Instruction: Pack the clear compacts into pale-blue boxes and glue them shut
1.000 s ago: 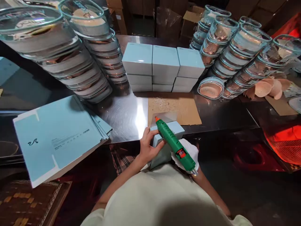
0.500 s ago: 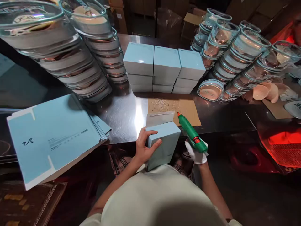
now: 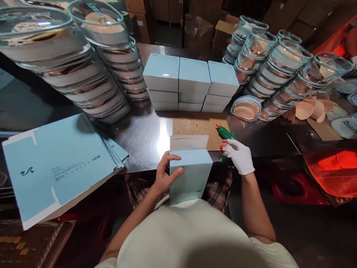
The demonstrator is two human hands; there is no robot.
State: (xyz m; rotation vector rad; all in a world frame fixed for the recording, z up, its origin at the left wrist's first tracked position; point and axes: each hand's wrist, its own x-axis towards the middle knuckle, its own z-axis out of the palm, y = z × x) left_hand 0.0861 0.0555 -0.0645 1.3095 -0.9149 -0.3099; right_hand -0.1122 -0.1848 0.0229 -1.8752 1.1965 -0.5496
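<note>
A light-blue box [image 3: 190, 175] stands upright at the table edge against my body, its white-edged flap [image 3: 189, 142] raised on the far side. My bare left hand [image 3: 167, 173] grips the box by its left side, thumb on the near face and fingers over the top. To the right, my right hand [image 3: 240, 156], in a white glove, has its fingers closed around a green hot glue gun [image 3: 226, 133] with a red-orange tip. The gun lies low over a cardboard sheet [image 3: 195, 124] with white crumbs; the glove partly covers its body and handle.
Stacked light-blue boxes [image 3: 193, 76] stand behind the cardboard. Tall stacks of round clear-lidded containers rise at left [image 3: 83, 78] and right [image 3: 279, 70]. Flat blue cardboard blanks [image 3: 64, 163] lie at left. A red mesh basket [image 3: 331, 175] sits at lower right.
My right hand has turned palm down and moved up over the glue gun, which has lowered toward the cardboard. The box has tilted slightly toward me, its flap more visible.
</note>
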